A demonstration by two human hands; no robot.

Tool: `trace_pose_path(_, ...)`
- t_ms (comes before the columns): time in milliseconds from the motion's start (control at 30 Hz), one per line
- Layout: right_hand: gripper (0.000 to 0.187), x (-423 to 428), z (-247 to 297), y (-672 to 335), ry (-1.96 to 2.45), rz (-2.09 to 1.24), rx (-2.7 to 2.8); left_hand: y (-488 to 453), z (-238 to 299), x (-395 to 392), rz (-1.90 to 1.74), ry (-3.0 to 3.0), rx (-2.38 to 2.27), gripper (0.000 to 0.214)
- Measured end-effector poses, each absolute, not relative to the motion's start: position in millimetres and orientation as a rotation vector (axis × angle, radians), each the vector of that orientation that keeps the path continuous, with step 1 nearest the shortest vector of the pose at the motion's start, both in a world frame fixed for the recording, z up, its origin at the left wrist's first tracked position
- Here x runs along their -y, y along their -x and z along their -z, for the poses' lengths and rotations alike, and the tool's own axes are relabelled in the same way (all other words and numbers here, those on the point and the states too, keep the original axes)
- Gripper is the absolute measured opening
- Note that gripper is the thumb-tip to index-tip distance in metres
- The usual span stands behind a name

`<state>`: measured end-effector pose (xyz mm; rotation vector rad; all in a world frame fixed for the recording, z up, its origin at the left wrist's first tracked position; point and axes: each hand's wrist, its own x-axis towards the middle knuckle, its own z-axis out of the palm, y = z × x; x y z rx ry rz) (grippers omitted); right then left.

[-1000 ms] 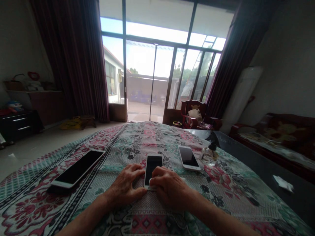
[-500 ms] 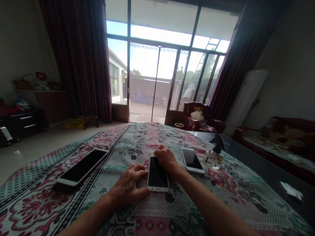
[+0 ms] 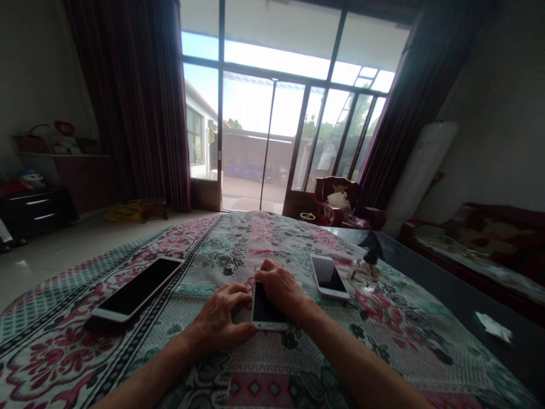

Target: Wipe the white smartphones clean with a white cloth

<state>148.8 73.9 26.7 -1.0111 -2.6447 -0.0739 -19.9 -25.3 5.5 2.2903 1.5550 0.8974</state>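
A white smartphone (image 3: 266, 315) with a dark screen lies flat on the flowered cloth (image 3: 238, 250) right in front of me. My left hand (image 3: 219, 324) rests beside its left edge, fingers curled against the side of the phone. My right hand (image 3: 279, 287) lies over the phone's far half, fingers bent down on the screen and hiding the top end. The phone stays on the cloth, not lifted.
A larger white phone (image 3: 136, 288) lies on a dark case at the left. Another white phone (image 3: 327, 276) lies to the right, next to a small glass bottle (image 3: 361, 270). A dark glass tabletop (image 3: 447, 284) with a scrap of paper (image 3: 494, 328) runs along the right.
My right hand went from the phone's near end up to its far end, then slid back toward me over the screen. The left hand stayed at the left edge.
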Motion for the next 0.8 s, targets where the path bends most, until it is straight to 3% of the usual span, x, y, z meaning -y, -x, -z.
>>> trace_pose_path(167,0.028,-82.7,-28.7,-141.4,1.180,0.079,2.520,19.4,-4.5,25.0,-0.962,-2.259,-1.542,0.029)
trace_pose_path(800,0.016,-5.7,-22.7,-170.3,0.731,-0.156,2.713,21.1,3.3,22.0,-0.996,-2.296,-1.543,0.035)
